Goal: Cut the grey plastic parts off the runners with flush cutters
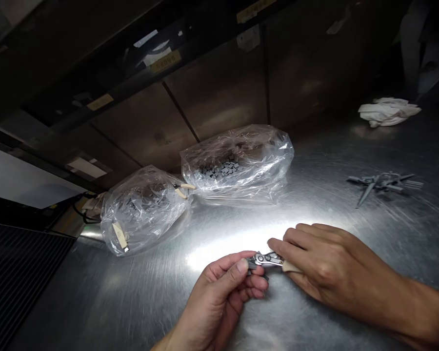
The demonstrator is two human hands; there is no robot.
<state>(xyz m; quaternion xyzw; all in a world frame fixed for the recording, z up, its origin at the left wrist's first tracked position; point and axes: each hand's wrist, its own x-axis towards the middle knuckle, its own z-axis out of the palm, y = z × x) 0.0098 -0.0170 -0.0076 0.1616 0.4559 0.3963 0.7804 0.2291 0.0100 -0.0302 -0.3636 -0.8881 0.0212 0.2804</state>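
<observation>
A scratched, shiny steel table spreads under both hands. Beyond the left hand lie two clear plastic bags of small dark parts, a nearer bag and a farther bag, touching each other. Well beyond the right hand sits a crumpled white cloth, and nearer to it a grey plastic frame of thin parts. Both hands are pinched on a small silver metal piece with a cream end, held between them just above the table.
</observation>
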